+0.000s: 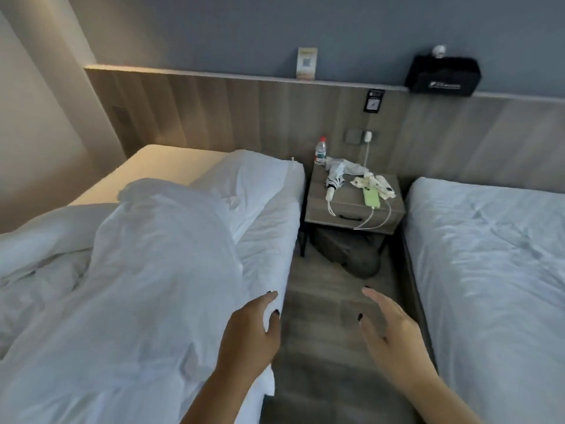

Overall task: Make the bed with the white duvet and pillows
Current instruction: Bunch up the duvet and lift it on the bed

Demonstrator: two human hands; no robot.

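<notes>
While the left hand (252, 328) touches it, the duvet (146, 286) lies leftward.

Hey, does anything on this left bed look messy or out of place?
Yes. The duvet lies bunched in a crumpled ridge, leaving bare mattress at the head. The pillow sits askew.

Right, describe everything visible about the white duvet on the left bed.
The white duvet looks like soft, crumpled cotton, heaped unevenly in a long ridge over the left bed and bunched towards the wall side. Its top end reaches the pillow. Its near edge hangs over the aisle side, where the left hand rests on it with straight fingers.
</notes>
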